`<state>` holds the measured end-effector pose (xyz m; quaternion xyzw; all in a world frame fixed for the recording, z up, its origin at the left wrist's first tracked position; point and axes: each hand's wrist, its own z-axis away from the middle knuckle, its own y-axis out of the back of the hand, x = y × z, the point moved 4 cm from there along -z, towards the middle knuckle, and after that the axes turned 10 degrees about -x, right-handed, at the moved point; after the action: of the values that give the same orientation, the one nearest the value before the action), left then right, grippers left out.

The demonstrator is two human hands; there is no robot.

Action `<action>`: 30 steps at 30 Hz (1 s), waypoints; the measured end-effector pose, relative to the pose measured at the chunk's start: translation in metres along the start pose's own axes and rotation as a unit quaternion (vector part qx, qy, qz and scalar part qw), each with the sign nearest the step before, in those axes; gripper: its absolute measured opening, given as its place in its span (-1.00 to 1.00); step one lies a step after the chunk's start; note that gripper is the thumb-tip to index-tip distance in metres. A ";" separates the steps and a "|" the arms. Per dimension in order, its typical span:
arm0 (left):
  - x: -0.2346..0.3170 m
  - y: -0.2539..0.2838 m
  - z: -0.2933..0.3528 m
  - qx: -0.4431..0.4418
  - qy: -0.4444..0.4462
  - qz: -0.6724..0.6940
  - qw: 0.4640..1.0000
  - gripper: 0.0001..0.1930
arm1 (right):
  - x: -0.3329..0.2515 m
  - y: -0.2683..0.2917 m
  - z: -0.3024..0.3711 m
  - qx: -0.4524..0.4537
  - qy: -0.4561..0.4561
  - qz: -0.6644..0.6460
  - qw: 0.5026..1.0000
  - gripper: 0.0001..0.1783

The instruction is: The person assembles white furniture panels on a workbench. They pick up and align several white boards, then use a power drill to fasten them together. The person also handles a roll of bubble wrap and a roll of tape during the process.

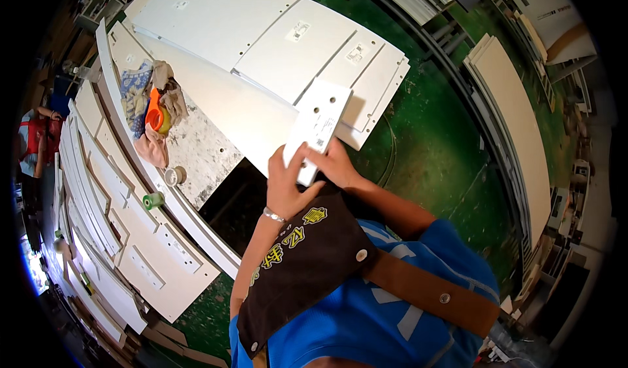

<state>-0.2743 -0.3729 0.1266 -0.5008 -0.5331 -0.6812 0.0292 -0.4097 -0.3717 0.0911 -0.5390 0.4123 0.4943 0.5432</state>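
Close in front of my body, a small white panel (322, 114) slants away from me, with several dark holes and a small printed label on its face. Its near end is gripped by my left hand (286, 186), fingers on the face and thumb along the near edge. My right hand (335, 164) holds its right edge close by, thumb on top; the fingers underneath are hidden. Beneath and beyond the far end lie larger white panels (261, 37), some labelled, spread over a worktable. Whether the small panel touches them, I cannot tell.
On the table's stained left part (204, 129) are crumpled cloths (135, 87), an orange tool (155, 109) and a tape roll (175, 175). A green roll (153, 201) sits further left, beside more panels (173, 253). Panels are stacked at right (513, 119). A person (44, 139) is at far left.
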 end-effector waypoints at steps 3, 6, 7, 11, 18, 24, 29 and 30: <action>0.000 0.006 -0.006 -0.018 -0.027 -0.041 0.999 0.01 | -0.006 0.036 -0.005 0.149 0.021 -0.071 0.986 -0.52; -0.030 0.014 0.011 0.043 0.043 0.002 0.998 -0.12 | 0.011 0.110 -0.007 0.282 0.051 0.013 0.958 -0.51; -0.048 0.013 0.025 0.073 0.082 -0.004 0.994 -0.21 | 0.009 0.121 -0.005 0.310 0.006 0.007 0.951 -0.48; -0.098 0.018 0.086 0.121 0.189 0.006 0.975 -0.39 | 0.013 0.166 -0.008 0.263 -0.155 0.314 0.899 -0.25; -0.153 0.043 0.218 0.307 0.334 0.017 0.891 -0.48 | 0.020 0.174 -0.029 0.132 -0.204 0.586 0.773 -0.36; -0.197 0.092 0.353 0.433 0.483 -0.134 0.750 -0.38 | -0.015 0.132 -0.008 0.175 -0.015 0.582 0.794 -0.42; -0.263 0.126 0.455 0.436 0.647 -0.159 0.605 -0.20 | -0.013 0.041 -0.030 0.022 0.005 0.461 0.887 -0.50; -0.276 0.137 0.470 0.435 0.664 -0.152 0.589 -0.19 | -0.010 0.022 -0.032 -0.012 -0.002 0.491 0.871 -0.51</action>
<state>0.2475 -0.2130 -0.0083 0.2514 -0.6668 -0.5060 0.4859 -0.4299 -0.4064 0.0949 -0.2727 0.6171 0.7030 0.2248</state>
